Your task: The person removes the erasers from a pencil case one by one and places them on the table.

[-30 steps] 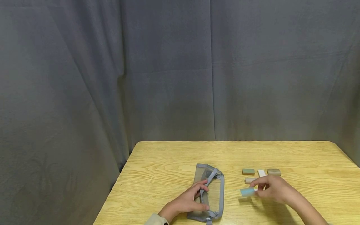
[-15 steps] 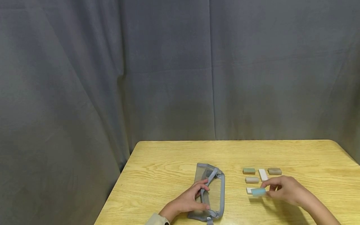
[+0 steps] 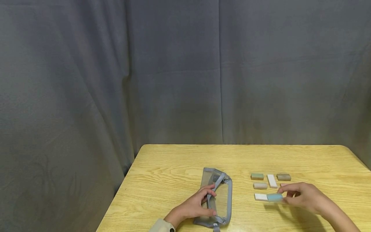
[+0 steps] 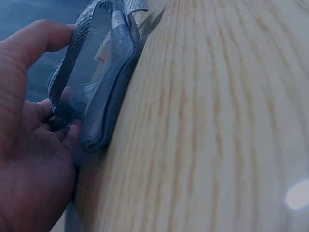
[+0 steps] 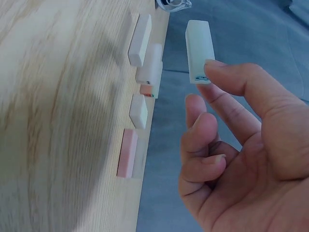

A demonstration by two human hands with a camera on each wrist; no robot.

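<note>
My right hand (image 3: 302,196) pinches a light blue eraser-like block (image 3: 273,197) between thumb and index finger, raised over the table. In the right wrist view the same block (image 5: 200,50) looks pale, with small dark marks by the thumb. Overlapping its left end in the head view is a white block (image 3: 260,197). My left hand (image 3: 194,204) holds a grey mesh zip pouch (image 3: 230,199) by its mouth, thumb and fingers spread along the edge. Some of those fingertips are hidden behind the pouch's band (image 4: 72,63) in the left wrist view.
Behind the held block lie a beige block (image 3: 260,185), a green one (image 3: 257,176), an upright-lying white one (image 3: 271,181) and a brown one (image 3: 283,177). A pink block (image 5: 127,152) is mostly covered by my right hand in the head view. Grey curtain (image 3: 174,80) hangs behind the table.
My right hand has moved rightward with the blue block, away from the pouch. The white block it was covering now shows fully. My left hand and the pouch stay put.
</note>
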